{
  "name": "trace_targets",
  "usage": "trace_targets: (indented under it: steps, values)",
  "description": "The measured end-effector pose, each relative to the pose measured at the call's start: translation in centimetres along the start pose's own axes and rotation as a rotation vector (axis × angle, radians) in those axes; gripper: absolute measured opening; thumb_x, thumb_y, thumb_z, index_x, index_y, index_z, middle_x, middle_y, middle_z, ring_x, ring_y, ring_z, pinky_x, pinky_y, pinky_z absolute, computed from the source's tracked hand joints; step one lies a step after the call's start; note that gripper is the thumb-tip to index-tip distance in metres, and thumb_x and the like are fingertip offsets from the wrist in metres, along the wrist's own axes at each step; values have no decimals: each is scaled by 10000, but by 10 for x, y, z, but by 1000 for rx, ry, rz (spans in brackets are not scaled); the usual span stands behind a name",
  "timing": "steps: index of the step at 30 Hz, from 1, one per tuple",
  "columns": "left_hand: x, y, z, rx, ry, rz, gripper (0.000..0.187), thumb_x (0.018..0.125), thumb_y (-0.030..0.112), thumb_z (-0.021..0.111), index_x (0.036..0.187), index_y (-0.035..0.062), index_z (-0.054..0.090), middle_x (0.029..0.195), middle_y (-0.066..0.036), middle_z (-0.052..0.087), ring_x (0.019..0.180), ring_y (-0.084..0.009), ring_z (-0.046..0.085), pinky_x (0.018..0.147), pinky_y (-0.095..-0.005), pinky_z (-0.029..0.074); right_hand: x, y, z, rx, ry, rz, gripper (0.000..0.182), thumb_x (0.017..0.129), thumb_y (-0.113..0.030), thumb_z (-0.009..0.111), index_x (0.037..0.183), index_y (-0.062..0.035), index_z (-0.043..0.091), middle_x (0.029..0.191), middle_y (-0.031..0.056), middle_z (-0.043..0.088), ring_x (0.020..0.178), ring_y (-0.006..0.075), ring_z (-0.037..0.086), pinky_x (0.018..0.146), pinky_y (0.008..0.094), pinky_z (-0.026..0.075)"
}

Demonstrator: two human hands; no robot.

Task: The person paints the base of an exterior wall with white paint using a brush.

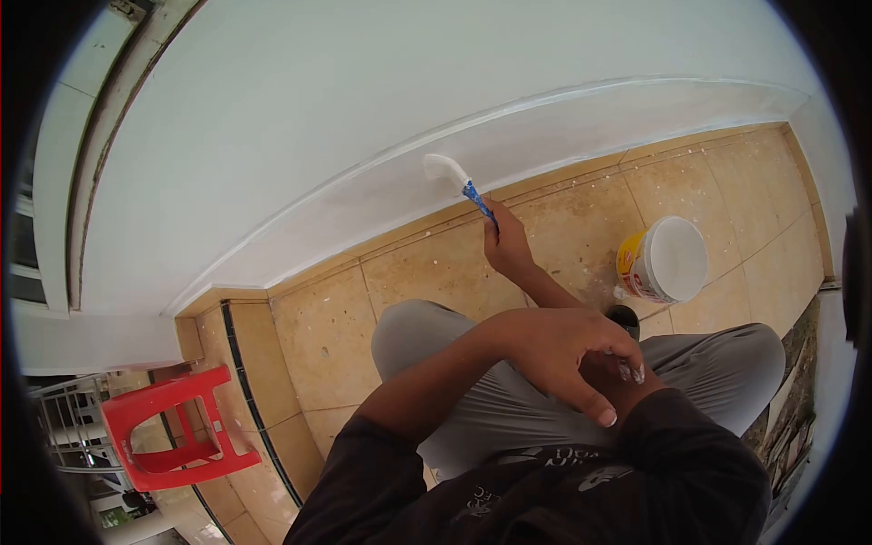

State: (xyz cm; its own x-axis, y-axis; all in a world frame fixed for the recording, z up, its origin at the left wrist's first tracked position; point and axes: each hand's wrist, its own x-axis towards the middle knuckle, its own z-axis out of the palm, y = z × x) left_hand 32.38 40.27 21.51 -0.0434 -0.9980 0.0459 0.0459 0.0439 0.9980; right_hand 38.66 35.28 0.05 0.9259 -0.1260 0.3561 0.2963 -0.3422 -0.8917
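Observation:
My right hand [510, 240] is closed round the handle of a paintbrush [478, 199]. The handle is blue with white smears, and its white-coated head rests against the lower band of the wall [381, 195], just below a raised moulding line. My left hand [568, 359] crosses over my right forearm, thumb apart from the loosely bent fingers, with white paint on the fingertips. No object shows in it. To the right of the right hand stands a white and yellow paint bucket [675, 260] on the tiles; its contents are hard to make out.
Beige floor tiles [318, 336] with white paint specks run along the wall. A red plastic stool [173, 431] stands at the left, past a dark-edged step [259, 400]. Metal railings [77, 422] are beyond it. My bent legs in grey trousers [427, 341] are below.

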Motion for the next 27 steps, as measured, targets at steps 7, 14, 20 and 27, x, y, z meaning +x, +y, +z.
trace_targets:
  steps: [7, 14, 20, 27]
  values:
    - [2, 1, 6, 51, -12, 12, 685, 756, 443, 806, 1206, -20, 576, 1178, -166, 608, 1131, -282, 587, 976, -382, 463, -18, 36, -61, -202, 254, 55, 351, 928, 14, 461, 1276, 54, 483, 992, 219, 563, 816, 367, 580, 751, 417, 480]
    - [10, -8, 2, 125, -35, 35, 663, 762, 420, 802, 1205, -17, 575, 1204, -179, 602, 1134, -311, 576, 968, -396, 458, -26, 7, 47, -110, 105, 38, 435, 919, 6, 461, 1345, 46, 387, 1142, 237, 522, 977, 411, 557, 842, 453, 464]
    - [14, -16, -1, 76, 1, 16, 669, 744, 482, 768, 1178, -2, 607, 1125, -171, 633, 1065, -306, 606, 904, -386, 473, -33, -42, 98, -124, -703, 59, 526, 910, -117, 503, 1414, -40, 376, 1140, 208, 530, 896, 396, 625, 744, 478, 521]
    - [9, -16, -7, 94, 9, -7, 640, 758, 405, 803, 1205, 1, 586, 1169, -166, 628, 1122, -312, 590, 970, -398, 452, -33, -36, 75, -174, -825, 80, 534, 918, -138, 506, 1432, -77, 376, 1191, 189, 530, 947, 385, 625, 807, 475, 503]
